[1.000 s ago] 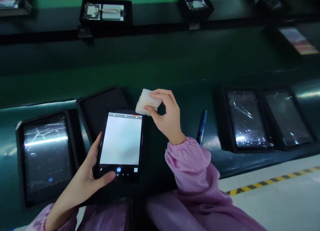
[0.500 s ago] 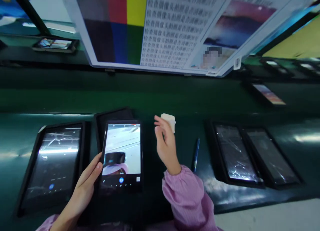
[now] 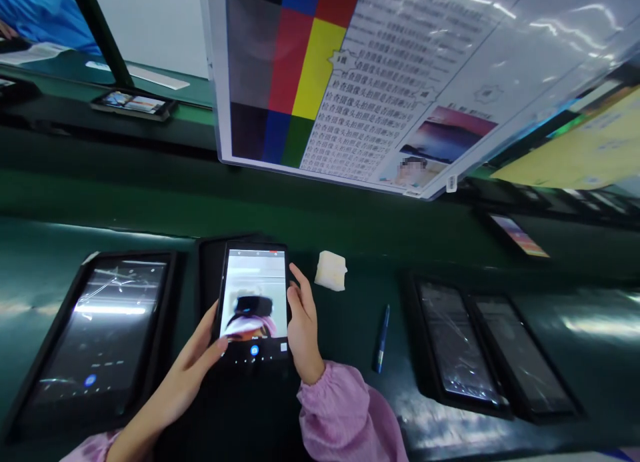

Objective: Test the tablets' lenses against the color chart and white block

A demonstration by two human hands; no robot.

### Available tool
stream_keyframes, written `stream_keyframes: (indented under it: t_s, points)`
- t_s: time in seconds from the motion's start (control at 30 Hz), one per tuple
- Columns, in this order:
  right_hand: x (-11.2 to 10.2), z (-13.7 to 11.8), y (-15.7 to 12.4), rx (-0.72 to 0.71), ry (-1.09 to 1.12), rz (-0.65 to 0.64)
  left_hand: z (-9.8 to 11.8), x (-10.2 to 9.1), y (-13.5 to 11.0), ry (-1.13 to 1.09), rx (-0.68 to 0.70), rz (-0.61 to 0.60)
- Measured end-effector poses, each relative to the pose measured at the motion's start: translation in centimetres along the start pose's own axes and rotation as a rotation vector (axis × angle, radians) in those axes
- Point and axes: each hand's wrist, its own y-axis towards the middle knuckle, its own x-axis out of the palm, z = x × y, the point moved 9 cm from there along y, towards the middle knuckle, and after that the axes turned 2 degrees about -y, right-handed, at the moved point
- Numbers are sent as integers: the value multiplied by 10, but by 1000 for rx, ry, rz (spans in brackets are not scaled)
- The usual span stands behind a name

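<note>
The off-white, blocky pad [image 3: 331,271] now lies on the dark-green counter [image 3: 353,335]; the right hand [image 3: 306,325] has moved to the black rectangular tablet's [image 3: 256,285] right edge, its grip unclear from here. The left hand [image 3: 193,365] still pinches the left edge.

Left hand [image 3: 193,359]: one. Right hand [image 3: 305,332]: one. Held tablet [image 3: 255,295]: one. Left-side tablet [image 3: 103,342]: one, toward the table's [image 3: 357,325] near edge. Right-side tablets [image 3: 461,342] [image 3: 524,355]: two, likewise. White block [image 3: 331,271]: one, toward far edge. Blue pen [image 3: 383,339]: one. Printed chart [image 3: 360,109]: one.
</note>
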Motion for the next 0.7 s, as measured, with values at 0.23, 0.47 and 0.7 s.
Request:
stream_keyframes:
  t_s: [0.23, 0.47, 0.7]
  points:
    - [-3, -5, -4, -35, -30, 50, 10, 20, -7, 148, 106, -184]
    - [-7, -3, -6, -19, -63, 92, 16, 22, -9, 256, 192, -195]
    - [-3, -5, -7, -17, -6, 82, 18, 23, -8, 290, 180, -207]
